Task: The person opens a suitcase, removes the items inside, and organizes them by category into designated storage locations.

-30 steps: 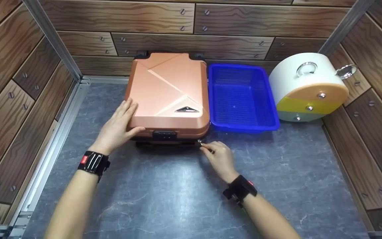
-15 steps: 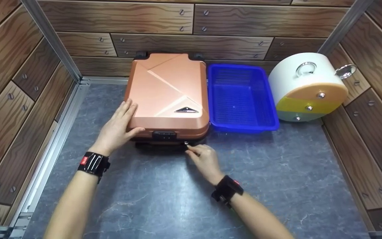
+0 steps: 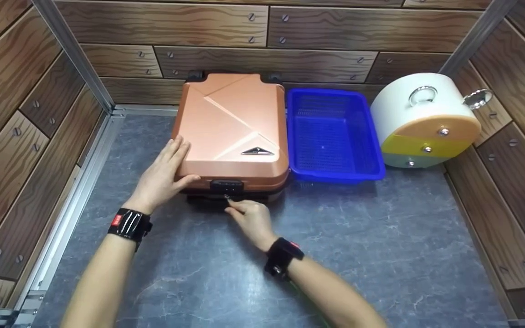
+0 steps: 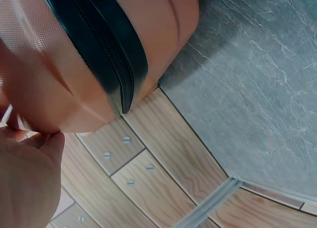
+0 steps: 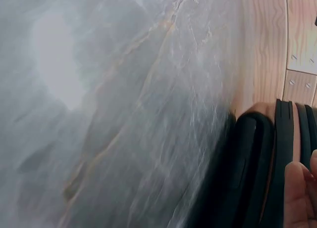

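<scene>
A rose-gold hard-shell suitcase point(image 3: 230, 123) lies flat on the grey marbled table. My left hand point(image 3: 160, 177) rests on its near left corner, fingers along the left side and thumb over the front edge. Black trim with a zipper point(image 4: 114, 55) runs round the case in the left wrist view. At the front, just below the black lock point(image 3: 227, 186), my right hand point(image 3: 252, 222) pinches a small metal zipper pull point(image 3: 227, 197) between thumb and fingers. The right wrist view shows only fingertips point(image 5: 296, 193) beside the black front of the case; the pull is hidden there.
A blue plastic basket point(image 3: 335, 175) stands close against the suitcase's right side. Right of it is a white rounded box point(image 3: 408, 100) with orange, yellow and green drawers and metal ring handles. Wood-patterned walls point(image 3: 262, 59) and metal rails border the table.
My right hand has slid left along the suitcase front, drawing the zipper pull from the right corner to below the lock. The left hand has stayed in place.
</scene>
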Demonstrator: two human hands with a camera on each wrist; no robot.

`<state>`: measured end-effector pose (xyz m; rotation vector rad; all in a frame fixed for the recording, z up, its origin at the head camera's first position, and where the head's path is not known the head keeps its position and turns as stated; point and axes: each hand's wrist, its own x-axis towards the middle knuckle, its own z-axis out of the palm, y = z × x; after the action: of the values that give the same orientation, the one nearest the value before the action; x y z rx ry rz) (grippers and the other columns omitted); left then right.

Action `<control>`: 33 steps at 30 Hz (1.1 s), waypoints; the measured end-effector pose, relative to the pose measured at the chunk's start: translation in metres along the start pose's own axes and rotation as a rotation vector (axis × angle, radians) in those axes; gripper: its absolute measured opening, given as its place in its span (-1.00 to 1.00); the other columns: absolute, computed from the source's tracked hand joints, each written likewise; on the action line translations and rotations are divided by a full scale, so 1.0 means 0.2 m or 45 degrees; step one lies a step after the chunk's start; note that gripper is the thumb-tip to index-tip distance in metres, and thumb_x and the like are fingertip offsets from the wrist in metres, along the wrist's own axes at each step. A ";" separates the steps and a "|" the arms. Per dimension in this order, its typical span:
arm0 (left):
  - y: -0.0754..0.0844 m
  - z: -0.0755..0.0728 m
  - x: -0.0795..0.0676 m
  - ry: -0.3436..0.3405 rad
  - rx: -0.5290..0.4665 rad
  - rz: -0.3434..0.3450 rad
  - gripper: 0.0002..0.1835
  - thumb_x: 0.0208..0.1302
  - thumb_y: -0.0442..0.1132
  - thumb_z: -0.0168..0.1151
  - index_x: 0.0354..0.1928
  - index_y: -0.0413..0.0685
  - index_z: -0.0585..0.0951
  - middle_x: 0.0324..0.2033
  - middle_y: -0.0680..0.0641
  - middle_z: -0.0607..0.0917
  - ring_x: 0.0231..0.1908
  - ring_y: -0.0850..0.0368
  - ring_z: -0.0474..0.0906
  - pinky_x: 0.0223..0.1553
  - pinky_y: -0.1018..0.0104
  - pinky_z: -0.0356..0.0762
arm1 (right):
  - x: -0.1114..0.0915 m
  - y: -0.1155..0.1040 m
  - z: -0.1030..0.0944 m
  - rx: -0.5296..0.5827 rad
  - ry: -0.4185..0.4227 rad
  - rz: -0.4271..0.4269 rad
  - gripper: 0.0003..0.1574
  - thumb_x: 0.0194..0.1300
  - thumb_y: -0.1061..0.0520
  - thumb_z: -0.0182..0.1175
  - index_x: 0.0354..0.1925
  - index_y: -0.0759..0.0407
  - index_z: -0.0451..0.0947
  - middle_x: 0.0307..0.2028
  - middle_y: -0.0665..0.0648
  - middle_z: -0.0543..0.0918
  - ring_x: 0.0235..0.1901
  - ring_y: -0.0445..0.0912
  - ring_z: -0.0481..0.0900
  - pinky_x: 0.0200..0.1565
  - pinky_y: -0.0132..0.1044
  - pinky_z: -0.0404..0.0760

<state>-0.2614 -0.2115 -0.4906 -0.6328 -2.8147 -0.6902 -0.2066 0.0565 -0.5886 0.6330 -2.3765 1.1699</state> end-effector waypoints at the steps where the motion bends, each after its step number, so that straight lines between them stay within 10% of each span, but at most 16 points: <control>1: 0.00 0.00 0.00 -0.002 0.002 0.001 0.00 0.31 0.31 0.25 0.62 0.00 0.11 0.61 -0.12 0.00 0.57 -0.18 -0.11 0.48 -0.22 0.02 | 0.00 0.00 0.01 0.009 -0.014 0.010 -0.71 0.18 0.14 0.52 -0.11 0.18 0.79 -0.20 0.08 0.81 -0.24 -0.11 0.78 -0.13 -0.38 0.70; 10: -0.01 0.01 0.00 -0.008 0.014 -0.009 0.01 0.31 0.34 0.23 0.63 0.03 0.10 0.61 -0.08 -0.02 0.58 -0.15 -0.12 0.49 -0.19 0.00 | -0.01 0.01 -0.07 -0.005 -0.120 -0.015 -0.64 0.29 0.01 0.44 -0.02 0.18 0.77 -0.16 0.09 0.80 -0.21 -0.12 0.76 -0.10 -0.35 0.69; 18: -0.01 0.02 0.00 0.006 0.019 -0.007 0.01 0.30 0.34 0.23 0.62 0.01 0.12 0.61 -0.09 -0.01 0.57 -0.15 -0.12 0.48 -0.20 0.01 | 0.01 0.06 -0.33 -0.009 0.105 -0.353 -0.69 0.20 0.18 0.49 -0.08 0.26 0.76 -0.20 0.13 0.80 -0.27 -0.06 0.75 -0.13 -0.24 0.71; 24: 0.00 0.02 0.00 0.003 0.019 -0.010 0.00 0.32 0.32 0.25 0.62 0.01 0.11 0.61 -0.09 -0.02 0.58 -0.14 -0.13 0.47 -0.21 0.04 | 0.19 0.12 -0.57 -0.100 0.216 -0.503 -0.41 0.16 0.17 0.51 0.14 0.34 0.64 0.08 0.27 0.70 0.05 0.14 0.67 0.18 -0.02 0.58; 33: -0.01 0.02 0.00 0.003 0.016 -0.010 0.00 0.33 0.28 0.27 0.62 -0.01 0.11 0.61 -0.10 -0.02 0.57 -0.17 -0.11 0.49 -0.18 0.02 | 0.44 0.13 -0.62 -0.496 -0.276 -0.518 0.30 0.15 -0.35 0.45 0.55 0.30 0.15 0.52 0.30 0.22 0.52 0.22 0.10 0.51 0.11 0.00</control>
<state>-0.2631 -0.2100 -0.4952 -0.6191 -2.8186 -0.6739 -0.2725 0.1519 -0.4860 1.0788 -2.3942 0.4710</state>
